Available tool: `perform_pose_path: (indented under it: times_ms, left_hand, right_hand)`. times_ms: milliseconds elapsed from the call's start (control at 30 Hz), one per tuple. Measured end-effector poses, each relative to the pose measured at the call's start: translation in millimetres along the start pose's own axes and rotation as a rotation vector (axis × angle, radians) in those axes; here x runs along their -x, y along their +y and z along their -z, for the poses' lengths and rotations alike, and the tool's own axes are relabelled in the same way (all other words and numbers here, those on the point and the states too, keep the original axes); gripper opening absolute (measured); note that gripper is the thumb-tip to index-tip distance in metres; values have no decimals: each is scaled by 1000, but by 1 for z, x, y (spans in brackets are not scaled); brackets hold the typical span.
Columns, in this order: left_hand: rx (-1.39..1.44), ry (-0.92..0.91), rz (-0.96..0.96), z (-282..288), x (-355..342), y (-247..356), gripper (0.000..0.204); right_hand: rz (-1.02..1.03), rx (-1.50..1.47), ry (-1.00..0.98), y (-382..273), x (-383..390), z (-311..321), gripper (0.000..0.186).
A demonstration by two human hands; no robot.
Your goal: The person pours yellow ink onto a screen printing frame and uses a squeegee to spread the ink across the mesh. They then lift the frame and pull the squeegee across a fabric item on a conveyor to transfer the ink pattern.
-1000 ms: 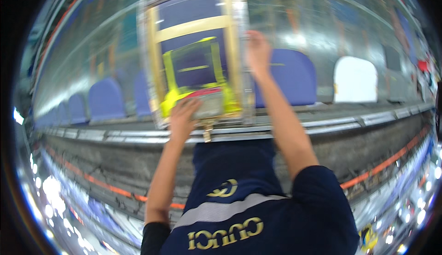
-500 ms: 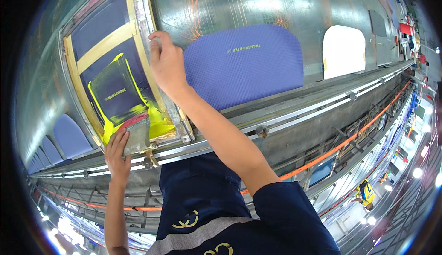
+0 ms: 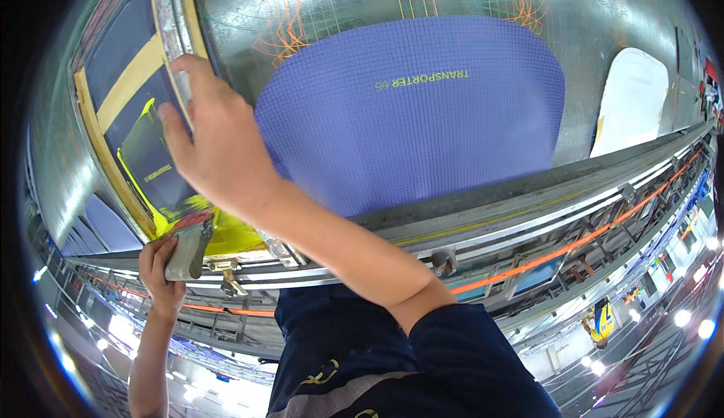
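Note:
A screen-printing frame (image 3: 92, 107) with taped edges lies at the left, its dark mesh (image 3: 153, 163) bordered and smeared with bright yellow ink (image 3: 235, 235). My left hand (image 3: 160, 273) is closed around a grey squeegee (image 3: 185, 256) with a reddish blade edge, at the near end of the frame over the ink. My right hand (image 3: 219, 142) grips the frame's right side bar, thumb on the mesh side and fingers over the bar. Right of the frame lies a purple gridded panel (image 3: 422, 127), rounded at its far side, with small yellow-green lettering.
A white rounded panel (image 3: 633, 97) lies farther right on the shiny metal table (image 3: 234, 10). More purple panels (image 3: 113, 222) lie beyond the frame at the left. A metal rail (image 3: 513, 225) with clamps runs along the near edge, above an orange hose (image 3: 520, 267). A person in yellow and blue (image 3: 601, 321) is far off.
The view has shifted, so the purple panel looks larger. My left hand and the squeegee have moved left and nearer, with the squeegee tilted more. My right hand sits farther left in view.

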State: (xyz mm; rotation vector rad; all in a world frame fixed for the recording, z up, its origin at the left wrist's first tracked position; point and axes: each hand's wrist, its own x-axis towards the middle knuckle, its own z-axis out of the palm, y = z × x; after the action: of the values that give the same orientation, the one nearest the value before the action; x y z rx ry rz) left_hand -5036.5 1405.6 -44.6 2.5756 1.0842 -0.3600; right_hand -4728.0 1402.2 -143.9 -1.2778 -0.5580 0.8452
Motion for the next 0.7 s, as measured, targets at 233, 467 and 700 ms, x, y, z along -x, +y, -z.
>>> perform_pose_path:
  times_ms: [233, 467, 700]
  left_hand:
    - [47, -35, -30, -3, 18, -15, 62]
    - [60, -70, -33, -2, 11, -15, 67]
    - [30, -80, -41, 5, 1, -10, 62]
  right_hand:
    - [-94, 49, -91, -8, 3, 3, 49]
    - [-100, 127, -135, -8, 3, 4, 38]
    - [-88, 175, -150, -5, 2, 3, 30]
